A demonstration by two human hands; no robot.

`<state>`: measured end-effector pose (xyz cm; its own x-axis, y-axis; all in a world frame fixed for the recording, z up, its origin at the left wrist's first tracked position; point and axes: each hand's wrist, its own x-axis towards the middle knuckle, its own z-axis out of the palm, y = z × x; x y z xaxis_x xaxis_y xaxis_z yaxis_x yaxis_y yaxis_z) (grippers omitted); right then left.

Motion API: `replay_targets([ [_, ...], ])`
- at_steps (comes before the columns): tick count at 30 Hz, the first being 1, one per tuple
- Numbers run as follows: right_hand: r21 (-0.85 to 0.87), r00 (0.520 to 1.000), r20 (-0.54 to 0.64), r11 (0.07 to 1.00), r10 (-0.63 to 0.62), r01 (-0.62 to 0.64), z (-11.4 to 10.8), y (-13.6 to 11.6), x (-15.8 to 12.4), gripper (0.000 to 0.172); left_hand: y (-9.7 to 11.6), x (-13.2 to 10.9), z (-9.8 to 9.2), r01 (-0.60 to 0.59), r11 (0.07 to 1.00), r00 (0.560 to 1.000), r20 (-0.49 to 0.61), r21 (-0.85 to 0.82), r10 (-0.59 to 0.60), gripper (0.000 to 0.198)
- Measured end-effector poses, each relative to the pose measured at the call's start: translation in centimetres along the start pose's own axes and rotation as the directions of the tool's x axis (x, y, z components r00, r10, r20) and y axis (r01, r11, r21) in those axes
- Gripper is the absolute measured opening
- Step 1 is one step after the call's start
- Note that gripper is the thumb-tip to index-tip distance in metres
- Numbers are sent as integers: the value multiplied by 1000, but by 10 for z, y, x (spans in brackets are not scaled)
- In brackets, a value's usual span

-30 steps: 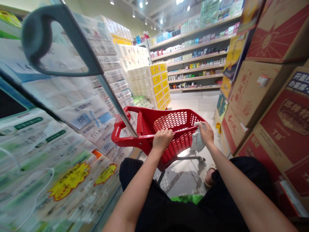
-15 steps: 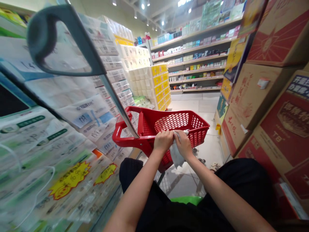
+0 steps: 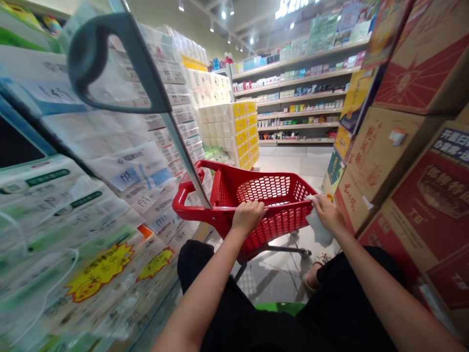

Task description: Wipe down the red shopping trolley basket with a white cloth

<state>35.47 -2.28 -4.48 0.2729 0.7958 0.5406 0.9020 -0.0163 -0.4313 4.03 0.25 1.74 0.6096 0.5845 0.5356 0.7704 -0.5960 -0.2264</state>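
In front of my knees stands a red plastic shopping basket on wheels (image 3: 278, 217), with a long metal pole and a grey loop handle (image 3: 161, 98) rising at its left. My left hand (image 3: 248, 216) is closed over the near rim, around its middle. At the rim's right end, my right hand (image 3: 328, 212) pinches a white cloth or wipe (image 3: 319, 230), which hangs down outside the basket and touches the rim corner. No goods show inside the basket; part of its floor is hidden by the near wall.
Stacked tissue packs (image 3: 146, 181) with price signs line the left side. Cardboard cartons (image 3: 377, 151) rise close on the right. Shelves of small goods (image 3: 300, 93) stand at the back. A green seat edge (image 3: 280, 308) shows beneath me.
My right hand has slid the white cloth rightward along the near rim, away from my left hand, to the basket's right end. My left hand keeps its grip on the rim.
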Motion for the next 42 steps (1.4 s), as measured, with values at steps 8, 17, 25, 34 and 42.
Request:
replay_targets([
  [8,110,966,186,981,-178,160,9,-132,-28,40,-5,4,3,-4,999,1000,-15,-52,3,34],
  [17,5,953,256,986,-164,169,-1,-92,-28,43,-20,0,1,-54,998,998,-21,11,54,34],
  [25,6,989,144,1000,23,-24,-9,4,-21,47,-27,0,0,-72,997,997,-18,-2,72,34],
  [34,116,996,83,993,-40,30,1,-46,-52,43,-57,-1,9,126,981,989,-66,-145,-136,26],
  [42,48,966,216,989,-145,138,8,-110,-80,43,-10,-17,32,187,917,976,-36,-353,-213,25],
])
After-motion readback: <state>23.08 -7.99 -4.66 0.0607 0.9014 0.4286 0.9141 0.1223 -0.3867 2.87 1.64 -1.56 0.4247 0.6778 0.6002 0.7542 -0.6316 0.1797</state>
